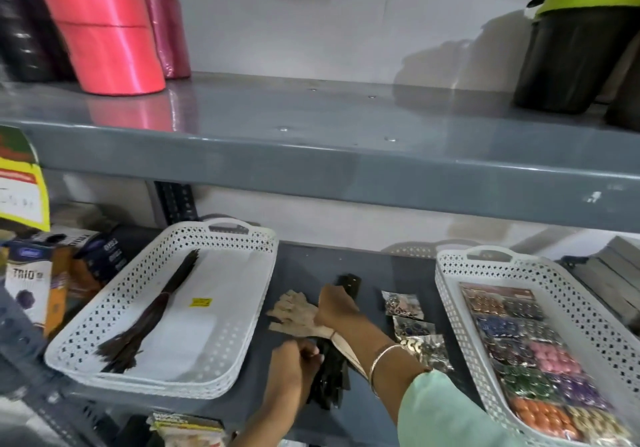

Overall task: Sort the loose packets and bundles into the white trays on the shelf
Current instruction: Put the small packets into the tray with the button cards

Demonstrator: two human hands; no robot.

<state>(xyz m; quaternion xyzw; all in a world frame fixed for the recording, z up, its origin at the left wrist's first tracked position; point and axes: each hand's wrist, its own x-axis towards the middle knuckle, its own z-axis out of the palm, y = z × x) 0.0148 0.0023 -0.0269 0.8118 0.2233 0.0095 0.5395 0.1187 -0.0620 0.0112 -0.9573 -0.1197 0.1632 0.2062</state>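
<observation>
Black bundle [329,374] lies gripped under left hand [294,367], between trays.

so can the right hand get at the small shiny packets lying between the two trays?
Probably yes. The shiny packets lie uncovered on the shelf just beside the right hand, though it is already gripping the beige bundle.

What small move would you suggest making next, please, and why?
Probably lift the black bundle into the left tray: both hands, left hand and right hand, are on it, and a similar dark bundle already lies there.
</observation>
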